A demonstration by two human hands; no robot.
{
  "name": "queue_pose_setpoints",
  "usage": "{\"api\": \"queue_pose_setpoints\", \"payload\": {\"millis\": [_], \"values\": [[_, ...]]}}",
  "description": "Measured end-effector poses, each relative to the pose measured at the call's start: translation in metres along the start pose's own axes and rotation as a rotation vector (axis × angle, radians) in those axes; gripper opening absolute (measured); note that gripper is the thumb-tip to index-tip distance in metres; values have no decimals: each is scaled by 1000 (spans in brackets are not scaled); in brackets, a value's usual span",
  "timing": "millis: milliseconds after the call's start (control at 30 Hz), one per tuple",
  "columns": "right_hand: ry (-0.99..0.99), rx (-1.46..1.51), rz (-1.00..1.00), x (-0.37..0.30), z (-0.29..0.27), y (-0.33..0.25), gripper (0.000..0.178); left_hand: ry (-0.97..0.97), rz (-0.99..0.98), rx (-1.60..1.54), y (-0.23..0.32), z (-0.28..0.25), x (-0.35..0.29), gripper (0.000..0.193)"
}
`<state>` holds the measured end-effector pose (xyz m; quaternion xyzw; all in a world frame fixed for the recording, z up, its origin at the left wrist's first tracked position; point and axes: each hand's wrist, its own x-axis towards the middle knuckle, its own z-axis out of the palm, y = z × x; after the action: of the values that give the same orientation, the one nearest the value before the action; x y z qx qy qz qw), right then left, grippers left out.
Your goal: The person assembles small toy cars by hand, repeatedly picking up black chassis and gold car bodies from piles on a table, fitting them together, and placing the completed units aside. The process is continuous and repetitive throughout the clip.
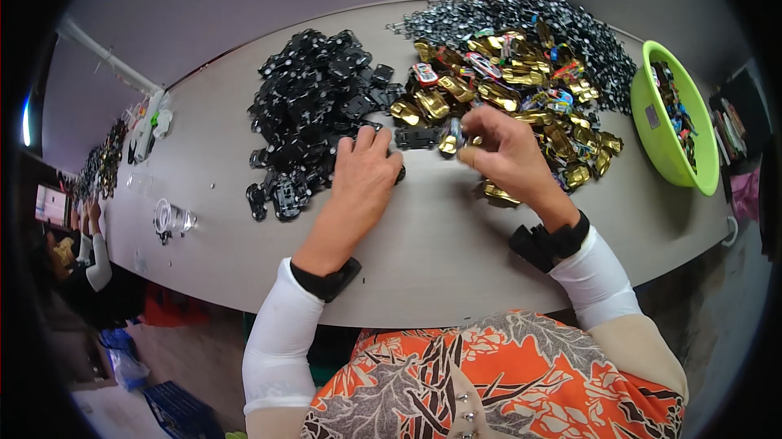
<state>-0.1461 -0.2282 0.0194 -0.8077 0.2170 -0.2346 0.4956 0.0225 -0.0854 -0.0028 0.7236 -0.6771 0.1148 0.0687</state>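
A heap of black toy car chassis (305, 97) lies left of centre on the table. My left hand (362, 178) is at its right edge, fingers bent down and closed over a black chassis (400, 174), mostly hidden under the palm. To the right spreads a pile of toy car bodies (521, 76), mostly shiny gold, some coloured. My right hand (509, 154) is at that pile's near left side, thumb and fingers curled around the edge of a gold and silver car body (450, 137). Between both hands another black chassis (417, 138) lies on the tabletop.
Small silver-black parts (562, 19) are heaped along the back edge. A green basin (652, 125) with coloured car bodies stands at the right. Left are a clear plastic cup (167, 217) and white bags (155, 125). Another person's sleeved arm (99, 264) shows at far left.
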Motion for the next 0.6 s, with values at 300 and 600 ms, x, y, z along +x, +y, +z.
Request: {"api": "queue_pose_setpoints", "payload": {"millis": [300, 600], "values": [[-368, 866, 397, -48, -1, 10, 29, 165, -162, -833, 35, -21, -13, 32], [-246, 755, 316, -56, 4, 0, 31, -175, -662, -2373, 49, -8, -31, 45]]}}
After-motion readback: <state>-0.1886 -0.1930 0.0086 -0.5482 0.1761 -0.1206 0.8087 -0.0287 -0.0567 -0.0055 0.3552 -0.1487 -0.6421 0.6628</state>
